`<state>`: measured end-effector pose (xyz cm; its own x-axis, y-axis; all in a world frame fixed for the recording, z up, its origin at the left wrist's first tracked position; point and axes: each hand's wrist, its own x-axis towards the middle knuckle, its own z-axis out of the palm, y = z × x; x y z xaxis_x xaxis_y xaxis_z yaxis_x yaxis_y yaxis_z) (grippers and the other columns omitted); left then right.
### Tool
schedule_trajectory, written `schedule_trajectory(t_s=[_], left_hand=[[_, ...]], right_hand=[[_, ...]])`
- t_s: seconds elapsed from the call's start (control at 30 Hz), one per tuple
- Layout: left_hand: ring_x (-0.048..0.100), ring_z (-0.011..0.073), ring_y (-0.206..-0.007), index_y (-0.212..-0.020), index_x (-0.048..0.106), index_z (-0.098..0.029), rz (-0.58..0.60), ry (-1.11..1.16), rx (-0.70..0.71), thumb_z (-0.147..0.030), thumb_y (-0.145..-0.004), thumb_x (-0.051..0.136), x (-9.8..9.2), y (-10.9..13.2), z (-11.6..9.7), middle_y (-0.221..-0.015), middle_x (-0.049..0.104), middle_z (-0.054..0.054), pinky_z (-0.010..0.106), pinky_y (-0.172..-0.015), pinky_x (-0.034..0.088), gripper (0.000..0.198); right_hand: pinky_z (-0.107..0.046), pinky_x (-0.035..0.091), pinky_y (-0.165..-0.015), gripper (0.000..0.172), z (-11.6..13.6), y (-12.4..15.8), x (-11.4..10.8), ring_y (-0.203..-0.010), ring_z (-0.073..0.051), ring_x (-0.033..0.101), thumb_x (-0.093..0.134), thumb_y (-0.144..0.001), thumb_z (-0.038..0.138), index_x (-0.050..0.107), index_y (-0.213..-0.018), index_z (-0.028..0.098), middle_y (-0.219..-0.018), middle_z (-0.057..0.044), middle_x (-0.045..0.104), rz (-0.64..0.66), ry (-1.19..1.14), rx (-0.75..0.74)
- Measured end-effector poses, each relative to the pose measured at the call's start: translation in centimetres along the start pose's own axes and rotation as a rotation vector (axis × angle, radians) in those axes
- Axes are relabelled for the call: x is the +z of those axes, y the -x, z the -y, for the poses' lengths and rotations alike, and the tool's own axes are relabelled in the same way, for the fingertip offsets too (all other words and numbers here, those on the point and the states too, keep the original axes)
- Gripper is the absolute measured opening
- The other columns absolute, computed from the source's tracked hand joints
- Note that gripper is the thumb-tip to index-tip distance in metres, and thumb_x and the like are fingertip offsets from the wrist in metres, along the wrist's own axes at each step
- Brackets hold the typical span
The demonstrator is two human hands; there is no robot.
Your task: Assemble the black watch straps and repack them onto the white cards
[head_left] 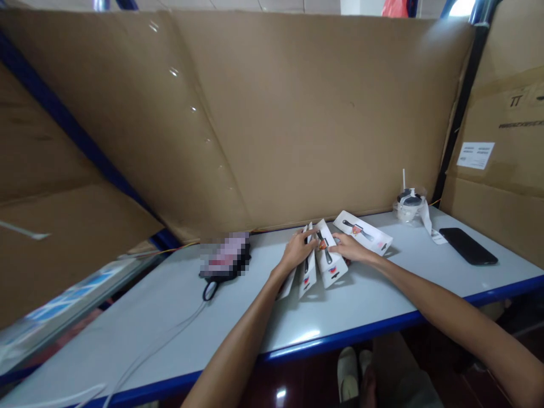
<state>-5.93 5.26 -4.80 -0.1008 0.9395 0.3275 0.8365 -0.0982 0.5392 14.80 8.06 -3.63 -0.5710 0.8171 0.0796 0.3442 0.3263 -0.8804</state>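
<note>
Several white packages with a printed dark-handled tool stand tilted, fanned out, near the middle of the table. My left hand (300, 248) is closed around the packages on the left side, its fingers reaching over the nearest white package (307, 276). At the right edge of another white package (330, 258), my right hand (346, 247) is closed on it, with the fingertips on its front. Behind my right hand, a separate white package (365, 232) lies on the table, partly covered by my wrist.
A black phone (468, 246) lies at the right, near a wrapped cup (408, 205) with a straw. A dark pouch-like item (225, 263) with a loop and cable is at left. Cardboard panels (318, 119) enclose the grey table (178, 334).
</note>
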Motion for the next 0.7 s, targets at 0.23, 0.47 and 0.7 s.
schedule_trajectory(t_s=[0.23, 0.47, 0.7], left_hand=[[0.060, 0.0277, -0.122, -0.132, 0.067, -0.023, -0.033, -0.065, -0.035, -0.031, -0.088, 0.057, -0.8, -1.1, 1.3, -0.129, 0.069, 0.009, 0.037, -0.105, 0.043, 0.047], [0.061, 0.0273, -0.124, -0.136, 0.064, -0.015, -0.036, -0.115, -0.121, -0.028, -0.088, 0.051, -2.9, -2.4, 3.7, -0.132, 0.067, 0.012, 0.035, -0.105, 0.043, 0.051], [0.061, 0.0256, -0.124, -0.131, 0.068, -0.020, -0.025, -0.118, -0.129, -0.027, -0.084, 0.051, -4.3, -3.6, 5.8, -0.131, 0.069, 0.004, 0.032, -0.105, 0.044, 0.050]], right_hand=[[-0.021, 0.049, -0.060, 0.032, -0.2, -0.3, 0.3, -0.081, -0.019, 0.070, 0.064, -0.075, 0.012, 0.067, -0.107, 0.016, -0.091, -0.003, 0.075, -0.019, -0.017, -0.011], [-0.025, 0.052, -0.073, 0.042, 0.4, 0.1, 0.1, -0.095, -0.023, 0.070, 0.062, -0.075, 0.011, 0.064, -0.117, 0.017, -0.109, -0.007, 0.074, -0.045, 0.042, -0.006], [-0.025, 0.051, -0.079, 0.042, 0.5, 0.2, 0.4, -0.100, -0.023, 0.068, 0.063, -0.075, 0.011, 0.064, -0.116, 0.020, -0.110, -0.005, 0.074, -0.051, 0.052, -0.028]])
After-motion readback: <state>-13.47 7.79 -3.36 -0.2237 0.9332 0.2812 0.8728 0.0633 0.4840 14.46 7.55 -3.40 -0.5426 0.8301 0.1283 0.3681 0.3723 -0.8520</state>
